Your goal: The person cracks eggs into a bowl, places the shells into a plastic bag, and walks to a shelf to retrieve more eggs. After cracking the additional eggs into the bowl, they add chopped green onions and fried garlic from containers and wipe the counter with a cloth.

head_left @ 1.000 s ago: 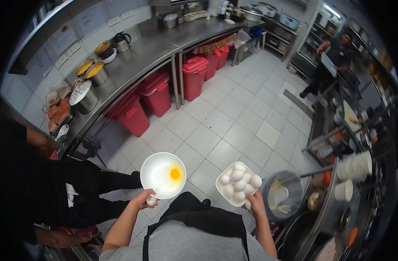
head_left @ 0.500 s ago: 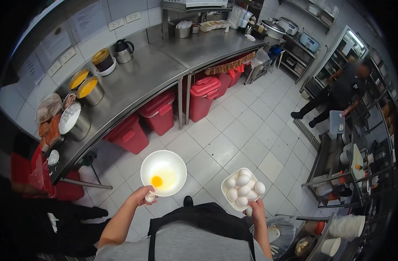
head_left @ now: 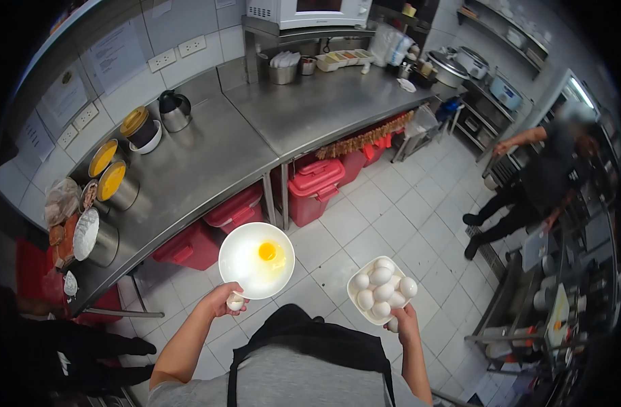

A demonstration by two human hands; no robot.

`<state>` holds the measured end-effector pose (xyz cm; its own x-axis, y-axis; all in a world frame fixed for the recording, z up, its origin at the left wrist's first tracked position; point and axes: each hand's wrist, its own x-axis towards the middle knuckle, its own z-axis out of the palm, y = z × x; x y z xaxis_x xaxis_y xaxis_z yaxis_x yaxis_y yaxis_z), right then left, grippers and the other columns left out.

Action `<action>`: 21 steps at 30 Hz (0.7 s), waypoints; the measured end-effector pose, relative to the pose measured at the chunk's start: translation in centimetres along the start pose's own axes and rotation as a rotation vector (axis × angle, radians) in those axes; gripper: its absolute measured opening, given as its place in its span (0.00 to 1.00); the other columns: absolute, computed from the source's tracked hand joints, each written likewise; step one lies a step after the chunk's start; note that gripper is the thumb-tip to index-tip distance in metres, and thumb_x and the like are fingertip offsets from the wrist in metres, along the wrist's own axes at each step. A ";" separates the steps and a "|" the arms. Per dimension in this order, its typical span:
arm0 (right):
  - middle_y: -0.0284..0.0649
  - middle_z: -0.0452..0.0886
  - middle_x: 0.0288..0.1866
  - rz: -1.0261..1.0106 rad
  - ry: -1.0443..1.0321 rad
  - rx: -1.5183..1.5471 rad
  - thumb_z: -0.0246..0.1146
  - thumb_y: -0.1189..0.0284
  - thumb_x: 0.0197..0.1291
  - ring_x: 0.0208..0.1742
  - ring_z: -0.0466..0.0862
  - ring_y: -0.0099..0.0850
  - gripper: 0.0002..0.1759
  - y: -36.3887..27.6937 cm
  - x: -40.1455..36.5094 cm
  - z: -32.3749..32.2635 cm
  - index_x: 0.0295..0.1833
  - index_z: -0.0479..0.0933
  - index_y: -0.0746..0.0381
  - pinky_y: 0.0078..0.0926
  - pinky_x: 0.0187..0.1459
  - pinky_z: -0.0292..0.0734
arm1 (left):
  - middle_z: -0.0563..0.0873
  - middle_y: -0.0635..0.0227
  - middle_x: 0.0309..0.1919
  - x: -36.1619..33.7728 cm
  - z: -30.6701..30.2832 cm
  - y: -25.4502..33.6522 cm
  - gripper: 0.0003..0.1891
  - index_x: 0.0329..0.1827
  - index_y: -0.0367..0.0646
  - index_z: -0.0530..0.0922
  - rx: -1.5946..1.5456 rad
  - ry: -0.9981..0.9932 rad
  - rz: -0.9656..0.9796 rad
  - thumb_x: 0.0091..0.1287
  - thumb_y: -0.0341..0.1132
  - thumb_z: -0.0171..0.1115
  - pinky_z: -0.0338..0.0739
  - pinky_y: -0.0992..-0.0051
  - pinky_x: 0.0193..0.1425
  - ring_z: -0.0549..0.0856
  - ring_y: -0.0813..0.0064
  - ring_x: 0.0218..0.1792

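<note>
Kitchen of professional type, as indicated by a long stainless-steel counter point(head_left: 215, 146) against a white-tiled wall point(head_left: 232, 42), a boxy white microwave oven point(head_left: 321, 12), a round white lidded cooker point(head_left: 472, 62), cylindrical metal pots point(head_left: 127, 195) with yellow contents, a compartmented white condiment tray point(head_left: 332, 66), white-shelled eggs point(head_left: 380, 276), and red lidded plastic bins point(head_left: 315, 193) beneath the counter.

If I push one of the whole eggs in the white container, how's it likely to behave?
The eggs would probably roll, being rounded and piled against one another. The one at the far right might tip out first, since it overlaps the rim of the white container in this view. Their smooth-looking shells may also feel slippery.
</note>
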<state>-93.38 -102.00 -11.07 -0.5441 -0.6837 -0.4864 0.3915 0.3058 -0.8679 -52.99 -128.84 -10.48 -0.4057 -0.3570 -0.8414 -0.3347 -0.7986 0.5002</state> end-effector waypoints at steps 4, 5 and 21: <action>0.45 0.82 0.37 -0.016 -0.067 -0.029 0.59 0.74 0.53 0.25 0.82 0.32 0.20 -4.9 7.2 0.6 0.53 0.71 0.70 0.28 0.21 0.78 | 0.83 0.65 0.32 1.3 1.4 5.0 0.18 0.48 0.43 0.74 -0.019 0.050 -0.010 0.59 0.43 0.56 0.75 0.72 0.25 0.85 0.69 0.28; 0.45 0.82 0.37 -0.022 -0.077 -0.034 0.60 0.74 0.53 0.25 0.82 0.32 0.21 -6.1 9.2 0.9 0.53 0.71 0.70 0.28 0.21 0.78 | 0.83 0.65 0.32 2.3 1.7 6.6 0.18 0.49 0.43 0.74 -0.010 0.055 0.001 0.59 0.43 0.56 0.75 0.72 0.25 0.85 0.69 0.28; 0.45 0.81 0.35 -0.007 0.045 0.029 0.59 0.75 0.52 0.23 0.81 0.33 0.19 -17.3 29.1 1.5 0.52 0.72 0.69 0.29 0.21 0.77 | 0.83 0.66 0.29 17.4 11.7 35.7 0.17 0.47 0.44 0.76 0.137 -0.047 0.025 0.57 0.42 0.58 0.74 0.73 0.24 0.83 0.71 0.25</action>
<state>-114.88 -128.23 -10.03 -0.5795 -0.6549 -0.4850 0.4085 0.2816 -0.8682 -81.92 -157.93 -4.82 -0.4538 -0.3504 -0.8193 -0.4358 -0.7148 0.5470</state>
